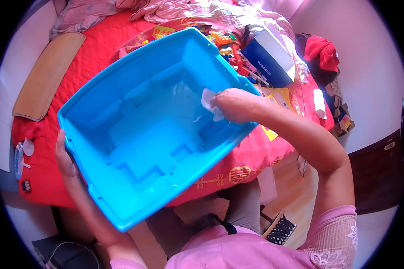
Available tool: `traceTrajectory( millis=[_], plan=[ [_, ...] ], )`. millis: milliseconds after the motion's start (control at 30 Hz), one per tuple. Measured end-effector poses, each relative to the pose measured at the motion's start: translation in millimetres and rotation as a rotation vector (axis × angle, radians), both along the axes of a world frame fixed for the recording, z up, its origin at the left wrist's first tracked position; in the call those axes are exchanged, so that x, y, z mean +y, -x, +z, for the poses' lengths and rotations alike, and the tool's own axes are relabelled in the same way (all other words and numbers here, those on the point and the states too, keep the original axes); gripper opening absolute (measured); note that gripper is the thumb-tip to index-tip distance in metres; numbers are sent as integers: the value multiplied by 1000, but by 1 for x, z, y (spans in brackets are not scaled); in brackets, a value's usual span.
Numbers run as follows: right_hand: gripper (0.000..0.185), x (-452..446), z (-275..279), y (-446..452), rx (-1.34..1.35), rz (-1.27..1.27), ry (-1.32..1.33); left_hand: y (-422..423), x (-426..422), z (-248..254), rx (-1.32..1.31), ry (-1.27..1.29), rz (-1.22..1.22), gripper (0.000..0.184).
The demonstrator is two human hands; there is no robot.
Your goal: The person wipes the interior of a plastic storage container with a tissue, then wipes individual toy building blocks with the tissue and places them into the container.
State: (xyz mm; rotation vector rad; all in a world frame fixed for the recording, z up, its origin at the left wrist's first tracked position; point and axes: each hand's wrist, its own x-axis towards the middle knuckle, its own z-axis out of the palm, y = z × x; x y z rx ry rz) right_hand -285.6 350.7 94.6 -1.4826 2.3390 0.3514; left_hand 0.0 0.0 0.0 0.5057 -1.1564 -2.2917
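A large blue plastic bin is tilted so its open side faces me, over the edge of the bed. My left hand grips its left rim from outside, with the fingers partly hidden behind the wall. Inside the bin, near the right wall, my right hand is closed around a crumpled white wipe. Part of the wipe sticks out beyond the fingers, close to the wall. A small whitish scrap lies on the bin's inner surface.
Colourful plastic toy pieces and a blue and white box lie on the red bedspread behind the bin. A tan board is at the left, a white roll at the right. Yellow printed sheets lie beside the box.
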Motion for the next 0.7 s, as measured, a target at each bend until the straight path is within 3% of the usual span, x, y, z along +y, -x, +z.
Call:
traceTrajectory(
  millis=[100, 200, 267, 300, 333, 500, 700],
  plan=[
    [23, 7, 8, -10, -23, -151, -37, -8, 54, 28, 6, -15, 31, 55],
    [20, 1, 17, -24, -1, -187, -138, -24, 91, 24, -57, -114, 28, 51],
    [18, -5, 6, -25, 21, -171, -174, -33, 106, 19, -225, -6, 84, 49],
    [19, -6, -3, -24, 12, -137, -197, -38, 106, 14, -223, -196, 24, 49],
    [20, -7, -16, -21, 10, -108, -218, -38, 115, 21, -226, -200, 31, 48],
    [22, 9, -48, -16, 59, -127, -165, -49, 142, 41, -261, 62, 32, 50],
    [21, 35, -58, -28, 64, -133, 29, -63, 170, 38, -224, 173, 127, 53]
  ],
)
